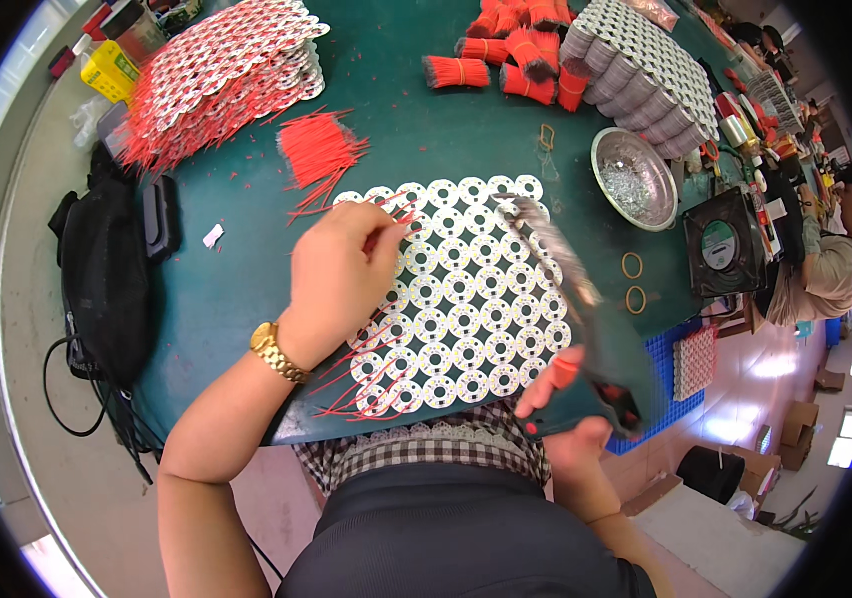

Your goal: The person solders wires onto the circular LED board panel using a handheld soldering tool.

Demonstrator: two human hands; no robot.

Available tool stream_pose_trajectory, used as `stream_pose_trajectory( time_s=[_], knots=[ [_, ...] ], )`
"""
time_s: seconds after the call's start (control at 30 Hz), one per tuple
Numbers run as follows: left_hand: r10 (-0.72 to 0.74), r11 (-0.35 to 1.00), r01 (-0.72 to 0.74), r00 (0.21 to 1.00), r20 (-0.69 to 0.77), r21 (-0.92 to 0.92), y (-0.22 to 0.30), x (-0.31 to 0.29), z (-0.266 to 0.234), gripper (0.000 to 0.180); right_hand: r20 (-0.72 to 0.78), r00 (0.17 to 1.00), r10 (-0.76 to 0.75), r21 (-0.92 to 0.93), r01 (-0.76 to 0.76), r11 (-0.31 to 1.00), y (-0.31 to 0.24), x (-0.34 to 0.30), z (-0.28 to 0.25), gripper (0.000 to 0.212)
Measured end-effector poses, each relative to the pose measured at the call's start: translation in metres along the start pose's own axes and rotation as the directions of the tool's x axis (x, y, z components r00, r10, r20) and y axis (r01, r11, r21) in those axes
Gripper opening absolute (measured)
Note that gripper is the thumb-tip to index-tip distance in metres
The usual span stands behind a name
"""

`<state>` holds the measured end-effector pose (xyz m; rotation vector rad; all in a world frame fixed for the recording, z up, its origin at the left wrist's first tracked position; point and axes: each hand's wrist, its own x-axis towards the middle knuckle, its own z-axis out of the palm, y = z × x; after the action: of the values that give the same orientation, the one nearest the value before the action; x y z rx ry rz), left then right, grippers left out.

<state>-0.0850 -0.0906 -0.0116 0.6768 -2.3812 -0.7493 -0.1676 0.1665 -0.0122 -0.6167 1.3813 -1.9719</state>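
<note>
I see my left hand (338,274) pinched around a thin red wire (393,213), holding its end down on the upper left part of the panel of round white LED boards (466,299) that lies on the green table (227,289) just in front of me. My right hand (568,399) is wrapped tight round the grip of a soldering iron (570,309), whose long barrel is blurred and reaches up across the panel toward the top row; I cannot tell whether its tip touches a board. Judging by where the wires lie, the left-hand columns and the lower left corner already carry red leads that stick out over the table edge, while most of the middle and right of the panel looks bare, so I would say well under half of this sheet is wired. A loose heap of cut red wires (318,149) sits just beyond the panel, and a stack of finished wired boards (222,70) lies farther off at the upper left, with a metal bowl (633,179) to the right
</note>
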Motion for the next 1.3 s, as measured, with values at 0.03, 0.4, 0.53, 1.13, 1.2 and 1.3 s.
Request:
stream_pose_trajectory(
  time_s=[0.03, 0.4, 0.53, 1.13, 1.2, 1.3],
  knots=[
    [-0.012, 0.999, 0.01, 0.999, -0.045, -0.035, -0.001, 0.002, -0.006, 0.008, -0.004, 1.0, -0.003, -0.001, 0.003, 1.0, -0.001, -0.002, -0.004, 0.083],
    [-0.221, 0.934, 0.269, 0.952, 0.214, -0.233, 0.014, -0.002, -0.031, 0.009, 0.139, 0.984, 0.116, 0.003, -0.117, 0.993, 0.001, -0.006, -0.011, 0.054],
    [-0.232, 0.948, 0.267, 0.952, 0.197, -0.173, 0.013, -0.006, -0.018, 0.012, 0.155, 0.973, 0.174, -0.034, -0.17, 0.985, 0.003, -0.004, -0.006, 0.052],
    [0.004, 0.976, -0.043, 0.984, 0.179, 0.211, 0.015, -0.013, -0.007, 0.016, 0.16, 0.97, 0.184, -0.001, -0.186, 0.983, 0.004, -0.004, 0.001, 0.058],
    [0.016, 0.974, -0.054, 0.984, 0.176, 0.218, 0.014, -0.013, -0.005, 0.016, 0.164, 0.967, 0.197, -0.023, -0.196, 0.98, 0.002, -0.005, 0.001, 0.058],
    [0.043, 0.968, -0.084, 0.984, 0.174, 0.235, 0.013, -0.014, -0.004, 0.016, 0.178, 0.962, 0.207, -0.065, -0.198, 0.978, 0.003, -0.004, 0.0, 0.057]
  ],
)
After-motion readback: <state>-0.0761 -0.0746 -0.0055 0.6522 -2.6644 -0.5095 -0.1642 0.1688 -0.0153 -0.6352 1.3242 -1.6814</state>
